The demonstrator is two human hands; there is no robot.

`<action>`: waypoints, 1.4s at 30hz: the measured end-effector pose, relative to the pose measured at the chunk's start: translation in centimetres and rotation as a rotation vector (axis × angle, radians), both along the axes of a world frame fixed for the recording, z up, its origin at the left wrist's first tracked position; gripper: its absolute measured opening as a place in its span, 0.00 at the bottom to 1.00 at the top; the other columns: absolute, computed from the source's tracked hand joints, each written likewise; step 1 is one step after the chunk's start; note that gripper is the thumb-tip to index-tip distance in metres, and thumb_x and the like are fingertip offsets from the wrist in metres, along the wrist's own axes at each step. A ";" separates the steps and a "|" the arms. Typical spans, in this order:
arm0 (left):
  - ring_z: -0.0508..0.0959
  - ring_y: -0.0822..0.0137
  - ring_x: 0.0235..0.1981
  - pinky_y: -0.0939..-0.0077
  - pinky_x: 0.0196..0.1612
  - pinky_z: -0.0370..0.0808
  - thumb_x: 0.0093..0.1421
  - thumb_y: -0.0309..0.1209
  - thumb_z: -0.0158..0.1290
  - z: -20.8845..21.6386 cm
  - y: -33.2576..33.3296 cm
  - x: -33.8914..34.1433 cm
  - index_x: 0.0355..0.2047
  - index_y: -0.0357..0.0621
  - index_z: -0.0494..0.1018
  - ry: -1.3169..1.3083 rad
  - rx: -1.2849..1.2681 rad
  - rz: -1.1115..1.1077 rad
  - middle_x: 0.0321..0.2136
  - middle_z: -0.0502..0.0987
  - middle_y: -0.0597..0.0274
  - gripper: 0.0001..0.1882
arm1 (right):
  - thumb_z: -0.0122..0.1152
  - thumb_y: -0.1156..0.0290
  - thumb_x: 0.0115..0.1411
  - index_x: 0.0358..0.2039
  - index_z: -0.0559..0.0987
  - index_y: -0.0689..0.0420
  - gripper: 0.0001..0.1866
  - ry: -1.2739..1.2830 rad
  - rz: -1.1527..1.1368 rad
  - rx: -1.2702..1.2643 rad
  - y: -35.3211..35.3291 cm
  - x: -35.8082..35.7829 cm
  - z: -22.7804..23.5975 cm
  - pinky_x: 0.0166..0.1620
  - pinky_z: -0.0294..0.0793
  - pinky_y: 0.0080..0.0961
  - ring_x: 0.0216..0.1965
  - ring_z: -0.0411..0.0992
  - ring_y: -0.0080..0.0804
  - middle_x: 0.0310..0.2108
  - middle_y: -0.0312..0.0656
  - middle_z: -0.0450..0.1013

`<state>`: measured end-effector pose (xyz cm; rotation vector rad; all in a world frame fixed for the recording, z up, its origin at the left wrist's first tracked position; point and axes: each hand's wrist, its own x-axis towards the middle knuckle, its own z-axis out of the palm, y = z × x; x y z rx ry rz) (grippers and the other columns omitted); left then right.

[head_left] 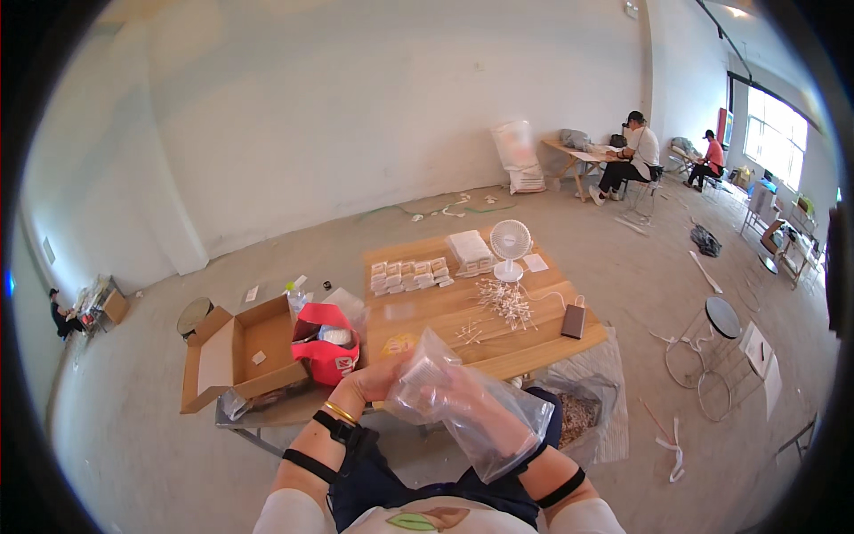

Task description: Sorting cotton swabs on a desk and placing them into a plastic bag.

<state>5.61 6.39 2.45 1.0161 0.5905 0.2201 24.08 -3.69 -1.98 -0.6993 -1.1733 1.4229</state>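
Note:
A large clear plastic bag [507,438] hangs over the table's near edge between my hands. My left hand [381,379] is closed on its upper left edge, fingers partly covered by plastic. My right hand [454,402] shows through the plastic, apparently inside the bag; its fingers look bent around something pale and ribbed that I cannot make out. Beyond the bag, a loose heap of cotton swabs [507,305] lies on the wooden table [418,320]. Small white-and-clear packs [409,277] stand in rows at the table's far left, beside a stack of white packets [470,251].
A white fan [511,245] and a dark power bank [574,321] joined to a cable stand on the table. At left are a red bag [327,356] and an open cardboard box [267,343]. A stool [722,317] is at right. Other people sit at distant tables.

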 end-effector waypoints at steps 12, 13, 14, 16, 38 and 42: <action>0.77 0.58 0.54 0.60 0.56 0.75 0.65 0.66 0.39 -1.7 -2.7 0.0 0.63 0.42 0.65 -0.335 -0.227 -0.038 0.58 0.72 0.53 0.42 | 0.65 0.56 0.57 0.63 0.70 0.55 0.35 -0.956 -0.229 0.434 -1.3 -1.0 2.7 0.58 0.68 0.41 0.55 0.70 0.55 0.53 0.56 0.73; 0.77 0.57 0.54 0.59 0.57 0.75 0.65 0.67 0.38 -2.2 -2.8 0.7 0.64 0.42 0.64 -0.368 -0.162 -0.003 0.58 0.72 0.52 0.43 | 0.65 0.56 0.57 0.63 0.70 0.55 0.35 -0.970 -0.254 0.422 -1.5 -0.6 2.9 0.58 0.68 0.41 0.55 0.70 0.55 0.53 0.56 0.73; 0.76 0.57 0.55 0.59 0.58 0.74 0.64 0.68 0.37 -3.5 -2.7 0.3 0.63 0.42 0.64 -0.372 -0.149 0.069 0.58 0.72 0.51 0.44 | 0.64 0.58 0.57 0.63 0.70 0.54 0.34 -0.978 -0.291 0.468 -1.7 -0.7 3.1 0.60 0.66 0.41 0.56 0.70 0.52 0.54 0.55 0.72; 0.76 0.57 0.55 0.60 0.59 0.73 0.65 0.66 0.37 -2.9 -3.9 0.6 0.62 0.42 0.64 -0.286 -0.009 0.152 0.56 0.73 0.52 0.42 | 0.63 0.61 0.58 0.54 0.74 0.56 0.24 -0.914 -0.262 0.405 -1.6 0.1 3.1 0.53 0.69 0.37 0.48 0.73 0.43 0.46 0.52 0.74; 0.78 0.58 0.50 0.64 0.55 0.74 0.66 0.51 0.50 -5.7 -1.1 9.3 0.57 0.48 0.71 -0.526 -0.537 -0.438 0.53 0.77 0.57 0.27 | 0.58 0.65 0.61 0.52 0.71 0.62 0.21 -0.602 -0.312 0.364 -13.0 1.3 11.7 0.52 0.72 0.33 0.48 0.74 0.42 0.46 0.51 0.74; 0.78 0.57 0.50 0.64 0.55 0.74 0.65 0.50 0.52 -6.6 -0.3 8.3 0.57 0.49 0.71 -0.539 -0.616 -0.454 0.53 0.77 0.57 0.26 | 0.69 0.60 0.56 0.46 0.75 0.58 0.22 -0.648 -0.404 0.413 -13.1 0.3 11.8 0.49 0.73 0.33 0.45 0.74 0.39 0.43 0.46 0.76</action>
